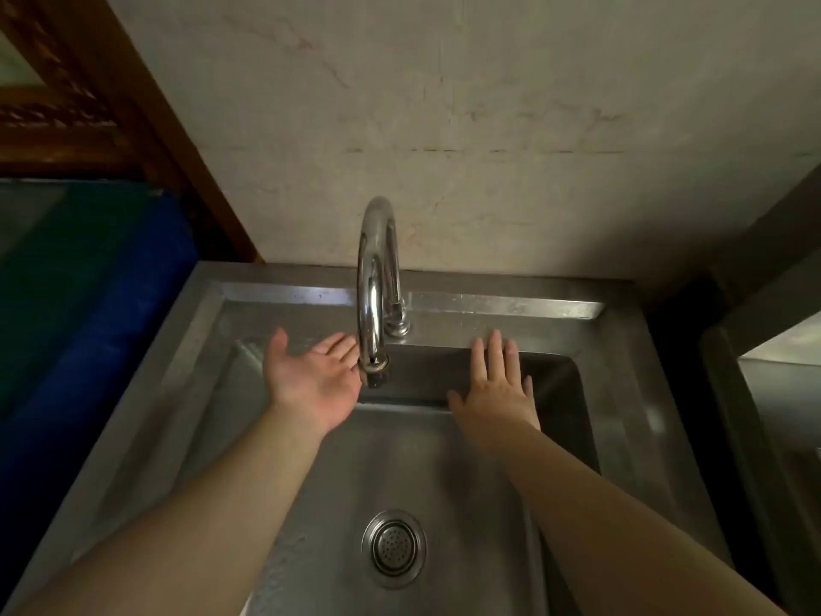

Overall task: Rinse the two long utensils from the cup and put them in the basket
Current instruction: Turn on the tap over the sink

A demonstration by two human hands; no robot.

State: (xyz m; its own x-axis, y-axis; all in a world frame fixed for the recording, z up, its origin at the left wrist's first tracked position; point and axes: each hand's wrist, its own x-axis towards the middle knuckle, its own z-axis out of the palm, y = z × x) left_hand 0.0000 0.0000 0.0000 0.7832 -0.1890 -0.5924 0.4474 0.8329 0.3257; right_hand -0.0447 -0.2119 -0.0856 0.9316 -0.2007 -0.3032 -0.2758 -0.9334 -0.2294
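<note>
Both bare forearms enter from the bottom corners of the frame and reach up over a stainless steel sink. At the far left, a blue surface fills the middle left of the frame, with dark carved wood above it in the upper left. Left of centre, the left hand is held palm up, fingers spread and released, grasping nothing; its fingertips lie just beside the spout of the chrome tap. That tap arches from the sink's back ledge at centre frame, its outlet pointing down between the two hands. No water is visible from it. Below, at lower centre, the round drain strainer sits in the basin floor. Right of centre, the right hand is palm down, fingers extended and released, empty, its fingertips at the basin's back edge. Neither utensils, cup nor basket appear anywhere in the frame. A pale stained wall fills the upper frame.
</note>
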